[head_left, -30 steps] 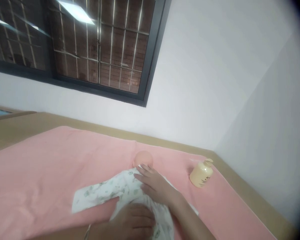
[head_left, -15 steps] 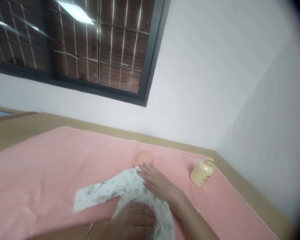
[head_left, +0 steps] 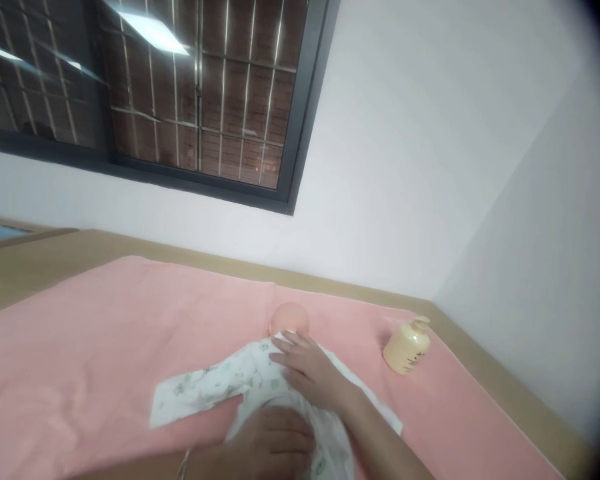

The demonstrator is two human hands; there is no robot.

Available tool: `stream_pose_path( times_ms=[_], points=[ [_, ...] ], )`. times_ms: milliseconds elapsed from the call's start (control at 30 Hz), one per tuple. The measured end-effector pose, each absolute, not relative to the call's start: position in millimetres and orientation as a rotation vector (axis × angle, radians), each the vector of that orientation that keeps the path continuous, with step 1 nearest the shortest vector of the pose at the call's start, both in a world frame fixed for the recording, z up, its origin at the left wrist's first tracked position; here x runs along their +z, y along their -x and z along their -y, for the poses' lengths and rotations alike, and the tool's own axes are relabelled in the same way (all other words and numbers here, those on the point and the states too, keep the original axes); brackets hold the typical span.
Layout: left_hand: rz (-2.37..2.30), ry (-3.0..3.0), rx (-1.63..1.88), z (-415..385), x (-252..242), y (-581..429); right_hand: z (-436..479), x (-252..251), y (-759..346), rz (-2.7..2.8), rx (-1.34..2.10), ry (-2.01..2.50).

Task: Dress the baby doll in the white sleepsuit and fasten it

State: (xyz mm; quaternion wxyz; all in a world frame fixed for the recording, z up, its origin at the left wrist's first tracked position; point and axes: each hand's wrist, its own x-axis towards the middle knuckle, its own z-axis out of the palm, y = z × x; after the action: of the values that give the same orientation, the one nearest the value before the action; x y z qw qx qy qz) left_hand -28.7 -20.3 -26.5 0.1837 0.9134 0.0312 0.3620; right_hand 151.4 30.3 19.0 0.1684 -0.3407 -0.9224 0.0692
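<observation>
A small white garment with a green print lies spread on a pink cloth, its sleeves stretched to both sides. At its neck end shows a round, skin-coloured head-like shape. My right hand rests on the garment's upper part, just below the round shape, fingers extended and somewhat apart. Lower down, my left hand lies over the garment's middle, its fingers side by side and slightly blurred; whether it grips fabric is hidden. A band circles my left wrist.
A cream pump bottle stands on the pink cloth to the right. Behind is a tan padded edge against a white wall, with a dark-framed, barred window at the upper left.
My right hand has shifted slightly down and left on the garment, and more of the right sleeve shows beyond my forearm. The view has tilted slightly.
</observation>
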Motion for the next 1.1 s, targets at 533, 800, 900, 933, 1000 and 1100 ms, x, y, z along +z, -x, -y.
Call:
stream_pose_path(
  times_ms=[533, 800, 900, 933, 1000, 1100],
  points=[
    [-0.096, -2.620, 1.169, 7, -63, 10, -14, 30, -139, 2.754, 0.138, 0.856],
    [-0.030, -2.772, 1.138, 5, -65, 22, -36, 18, -160, 2.600, 0.239, 1.020],
    [-0.037, -2.793, 1.153, 2, -70, 17, -31, 18, -158, 2.608, 0.200, 1.023],
    [-0.043, -2.800, 1.156, 1, -71, 16, -28, 20, -155, 2.627, 0.184, 1.005],
    [-0.056, -2.810, 1.164, -1, -73, 13, -20, 24, -149, 2.677, 0.161, 0.946],
    [-0.082, -2.823, 1.185, -2, -74, 12, -11, 30, -140, 2.729, 0.168, 0.873]
  ],
)
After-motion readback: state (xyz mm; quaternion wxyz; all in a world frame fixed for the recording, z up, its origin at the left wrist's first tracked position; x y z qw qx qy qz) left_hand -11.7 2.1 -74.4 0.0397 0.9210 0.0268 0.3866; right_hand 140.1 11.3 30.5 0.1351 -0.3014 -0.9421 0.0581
